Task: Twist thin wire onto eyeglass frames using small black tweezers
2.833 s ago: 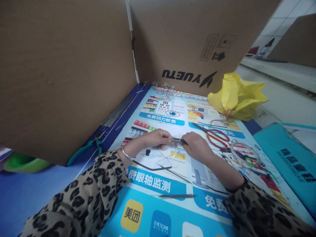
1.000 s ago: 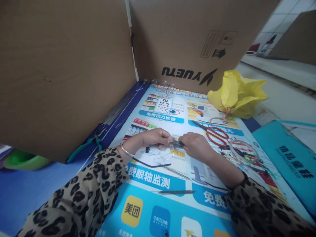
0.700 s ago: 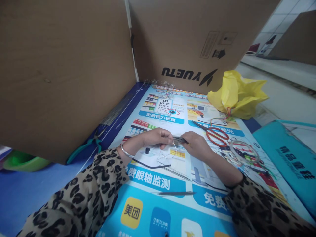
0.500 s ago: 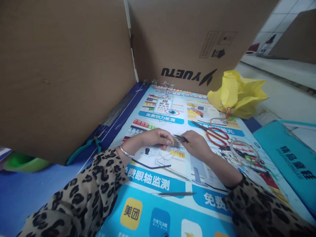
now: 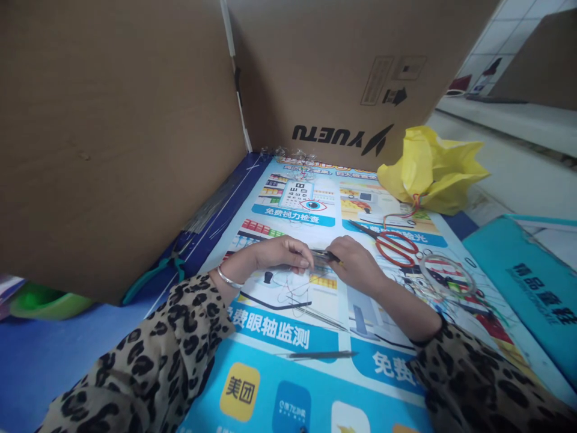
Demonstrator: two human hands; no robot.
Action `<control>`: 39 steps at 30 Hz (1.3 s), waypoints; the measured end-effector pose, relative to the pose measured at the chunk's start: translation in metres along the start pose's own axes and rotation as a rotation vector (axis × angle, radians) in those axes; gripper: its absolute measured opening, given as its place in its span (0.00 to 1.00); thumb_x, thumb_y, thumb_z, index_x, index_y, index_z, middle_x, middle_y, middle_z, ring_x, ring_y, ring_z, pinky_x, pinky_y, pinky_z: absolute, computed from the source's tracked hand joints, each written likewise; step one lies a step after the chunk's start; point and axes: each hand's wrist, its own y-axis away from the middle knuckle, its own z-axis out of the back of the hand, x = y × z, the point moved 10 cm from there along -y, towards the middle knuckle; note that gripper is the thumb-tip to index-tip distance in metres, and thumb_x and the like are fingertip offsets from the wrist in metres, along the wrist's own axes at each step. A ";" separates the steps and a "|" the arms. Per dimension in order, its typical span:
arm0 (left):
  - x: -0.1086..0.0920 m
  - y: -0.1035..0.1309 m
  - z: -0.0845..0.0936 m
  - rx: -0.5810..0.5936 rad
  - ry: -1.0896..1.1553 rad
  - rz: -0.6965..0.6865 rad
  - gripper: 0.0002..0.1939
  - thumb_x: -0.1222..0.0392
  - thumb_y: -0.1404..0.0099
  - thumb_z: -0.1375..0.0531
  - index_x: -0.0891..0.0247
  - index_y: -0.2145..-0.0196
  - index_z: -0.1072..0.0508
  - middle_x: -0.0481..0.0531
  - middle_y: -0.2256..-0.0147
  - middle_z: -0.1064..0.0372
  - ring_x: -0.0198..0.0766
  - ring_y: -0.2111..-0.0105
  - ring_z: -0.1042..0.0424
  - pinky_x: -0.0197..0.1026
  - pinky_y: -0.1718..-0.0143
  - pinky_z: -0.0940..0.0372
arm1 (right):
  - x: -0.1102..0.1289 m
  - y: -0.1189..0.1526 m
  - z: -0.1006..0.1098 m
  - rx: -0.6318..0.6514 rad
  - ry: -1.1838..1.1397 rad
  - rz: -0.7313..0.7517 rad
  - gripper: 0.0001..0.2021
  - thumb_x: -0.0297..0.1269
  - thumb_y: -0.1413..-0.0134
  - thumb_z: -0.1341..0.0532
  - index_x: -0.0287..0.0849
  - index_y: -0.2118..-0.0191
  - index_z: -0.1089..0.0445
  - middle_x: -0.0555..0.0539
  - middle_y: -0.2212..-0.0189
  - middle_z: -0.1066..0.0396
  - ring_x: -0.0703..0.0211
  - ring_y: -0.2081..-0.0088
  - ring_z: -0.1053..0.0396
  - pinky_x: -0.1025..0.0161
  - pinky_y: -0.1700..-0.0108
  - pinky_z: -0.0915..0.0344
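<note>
My right hand [image 5: 356, 261] is closed around a pair of pliers [image 5: 328, 255], whose dark jaws point left toward my other hand. My left hand [image 5: 286, 254] has thumb and fingers pinched together just beside the jaws, apparently on thin wire. Fine wire [image 5: 293, 294] hangs in loose loops below those fingers, over the printed poster sheet [image 5: 211, 391]. A bundle of straight thin wires [image 5: 322, 355] lies nearer to me. Scissors with red handles [image 5: 396, 248] rest beyond my right hand.
Tall cardboard panels [image 5: 112, 132] stand at the left and back. A crumpled yellow paper [image 5: 433, 171] and a coil of clear line [image 5: 446, 276] lie on the right, near a teal box [image 5: 527, 288]. Teal-handled pliers [image 5: 155, 276] and straight wires [image 5: 205, 207] are at the left.
Both hands have shifted slightly, with the plier jaws still at the left fingertips. The hanging wire loops have moved a little. The view has tilted slightly.
</note>
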 end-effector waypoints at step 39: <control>-0.024 0.047 0.035 -0.838 -1.172 0.117 0.08 0.55 0.45 0.42 0.62 0.74 0.29 0.51 0.70 0.33 0.39 0.67 0.34 0.40 0.65 0.42 | -0.010 -0.010 -0.009 -0.007 0.007 -0.094 0.09 0.35 0.47 0.47 0.41 0.65 0.32 0.45 0.69 0.32 0.56 0.64 0.38 0.61 0.61 0.43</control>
